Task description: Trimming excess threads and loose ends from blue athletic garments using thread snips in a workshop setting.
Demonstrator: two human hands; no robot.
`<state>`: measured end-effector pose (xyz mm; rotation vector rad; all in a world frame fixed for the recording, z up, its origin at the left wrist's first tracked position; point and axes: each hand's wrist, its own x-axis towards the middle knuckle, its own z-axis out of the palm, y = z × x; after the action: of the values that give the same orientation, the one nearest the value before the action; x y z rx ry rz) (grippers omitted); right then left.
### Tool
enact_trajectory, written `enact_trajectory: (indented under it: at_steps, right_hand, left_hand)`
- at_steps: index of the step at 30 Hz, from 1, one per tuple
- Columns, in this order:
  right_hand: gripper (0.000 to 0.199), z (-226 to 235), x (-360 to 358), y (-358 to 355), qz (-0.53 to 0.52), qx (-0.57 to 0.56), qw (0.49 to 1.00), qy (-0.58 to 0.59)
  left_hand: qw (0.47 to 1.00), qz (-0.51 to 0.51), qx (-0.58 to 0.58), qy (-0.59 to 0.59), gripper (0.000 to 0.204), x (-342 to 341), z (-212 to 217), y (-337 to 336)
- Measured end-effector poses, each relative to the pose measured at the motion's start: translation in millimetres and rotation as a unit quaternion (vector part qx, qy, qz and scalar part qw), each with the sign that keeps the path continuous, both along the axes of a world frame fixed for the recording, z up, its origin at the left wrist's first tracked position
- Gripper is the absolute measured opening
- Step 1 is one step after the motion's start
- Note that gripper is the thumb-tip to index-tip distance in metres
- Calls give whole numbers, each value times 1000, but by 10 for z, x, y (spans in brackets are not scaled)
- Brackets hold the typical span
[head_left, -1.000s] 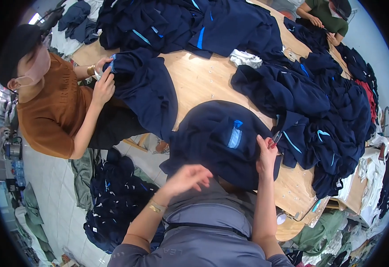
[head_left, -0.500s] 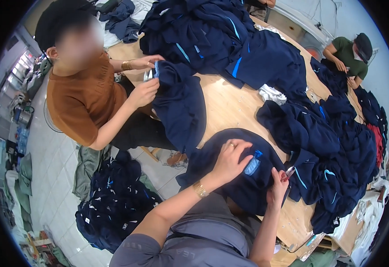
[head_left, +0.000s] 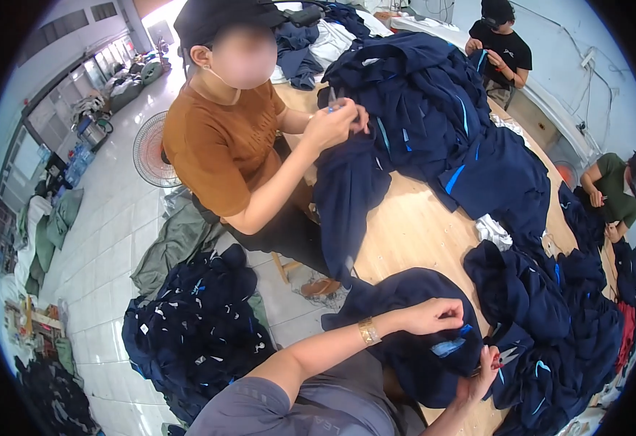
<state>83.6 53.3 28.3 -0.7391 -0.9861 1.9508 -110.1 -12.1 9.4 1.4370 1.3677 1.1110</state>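
Observation:
A navy blue garment (head_left: 414, 287) lies spread before me over the near edge of the table. Light blue, shiny fabric (head_left: 449, 347) shows on it between my hands. My left hand (head_left: 434, 316), with a gold band at its wrist, is just above that patch. Its fingers are curled together beside a small bright blue end; whether they pinch anything is hidden. My right hand (head_left: 484, 372) is closed round small thread snips (head_left: 505, 357) with red on the handle. Their blades point away to the right, over navy cloth.
Heaped navy garments (head_left: 565, 312) with blue strips lie right, and a larger pile (head_left: 412, 94) lies farther back. A co-worker in a brown shirt (head_left: 220, 152) handles navy cloth at left. Below stands a navy heap (head_left: 194, 327) on the floor. Two other people work at the far right.
The whole view has swung, so the scene sits farther right and lower. My left fingers have gone from spread to curled together. The co-worker in brown has raised both hands from the cloth's edge.

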Motion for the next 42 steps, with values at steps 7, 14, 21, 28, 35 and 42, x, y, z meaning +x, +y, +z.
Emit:
enact_trajectory:
  at_steps: [7, 14, 21, 28, 35, 42]
  right_hand:
    - [26, -177, 66, 35, -39, 35, 996, -67]
    - [39, -247, -199, -9, -57, 45, 990, -122]
    - [38, -330, -118, -28, -99, 53, 981, -156]
    - [38, -242, -112, -116, -99, 62, 980, -158]
    - [38, -279, -100, -117, -92, 91, 975, -179]
    - [30, -107, -169, -192, -160, 382, 813, -409]
  left_hand:
    - [948, 148, 90, -267, 8, -105, 59, -261]
    - [928, 272, 16, -253, 8, -210, -48, -344]
    - [938, 222, 11, -265, 7, -185, -3, -293]
    - [946, 199, 22, -257, 13, -138, -59, -307]
    - [935, 181, -13, -304, 17, -88, -28, -316]
    - [916, 217, -47, -334, 15, -10, 69, -293]
